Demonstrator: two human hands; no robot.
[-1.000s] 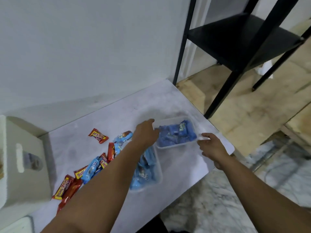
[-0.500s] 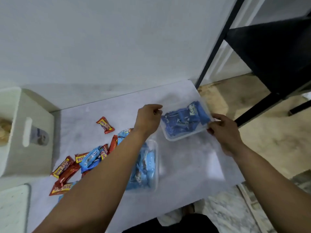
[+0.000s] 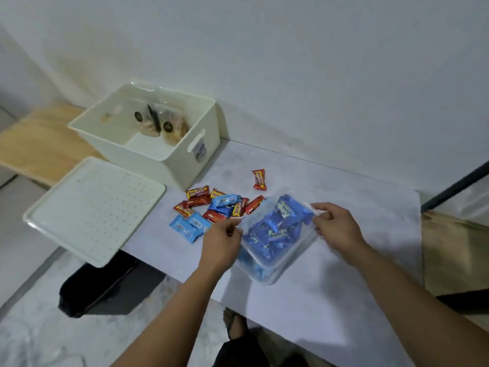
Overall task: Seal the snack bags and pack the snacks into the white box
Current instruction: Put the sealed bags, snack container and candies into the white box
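On the far left a white lid [image 3: 95, 209] with little dots lies flat, hanging partly over the edge of the white table [image 3: 370, 274]. Just behind it stands the white box [image 3: 148, 125], open on top. Some snack bags [image 3: 161, 123] sit inside it, against the far wall. The box has a handle slot on its side.

Next, in the middle of the table, lies a loose pile of small snacks [image 3: 211, 207], red ones and light blue ones, all mixed up. One red snack [image 3: 259, 179] lies a bit apart, behind the pile.

Then comes the left hand [image 3: 221, 243]. Its fingers are curled and pinch the left edge of a clear bag [image 3: 277, 229]. The bag is full of dark blue snacks. It is held up, tilted, just above another clear bag [image 3: 258, 271] of blue snacks that lies on the table near the front edge.

The right hand [image 3: 337, 229] pinches the bag's right edge, with thumb and fingers closed on the plastic.

Down below the table, a foot [image 3: 234, 323] shows on the marble floor.
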